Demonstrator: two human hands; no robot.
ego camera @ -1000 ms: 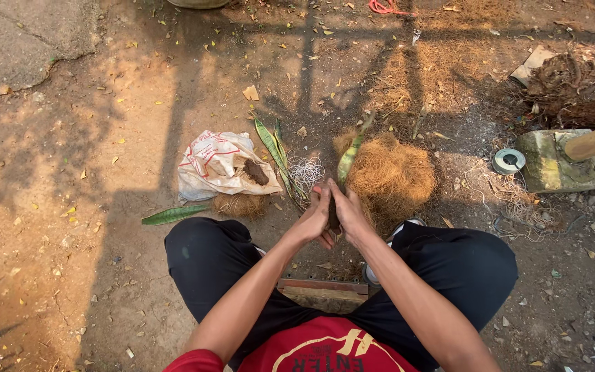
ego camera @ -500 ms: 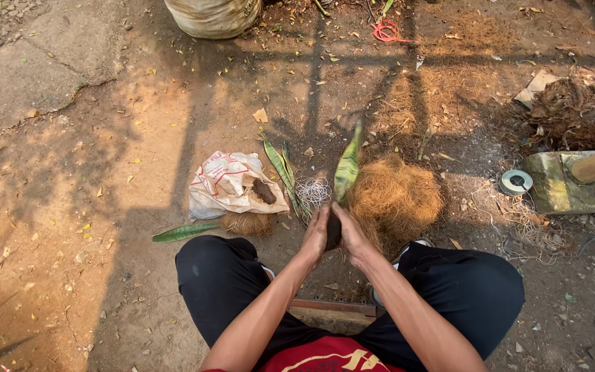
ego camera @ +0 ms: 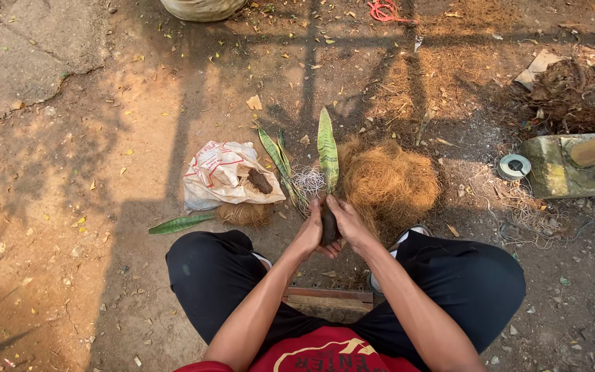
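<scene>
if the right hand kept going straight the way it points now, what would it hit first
The right hand points up and slightly left, away from the body. Past the dark root ball it already grips, it would probably meet the pale wire tangle first, though depth is unclear.

Both hands, left hand (ego camera: 309,233) and right hand (ego camera: 348,222), cupped together.

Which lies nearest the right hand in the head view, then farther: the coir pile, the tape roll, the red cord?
1. Coir pile, just above the right hand.
2. Tape roll, off to the right.
3. Red cord, at the top edge.
</scene>
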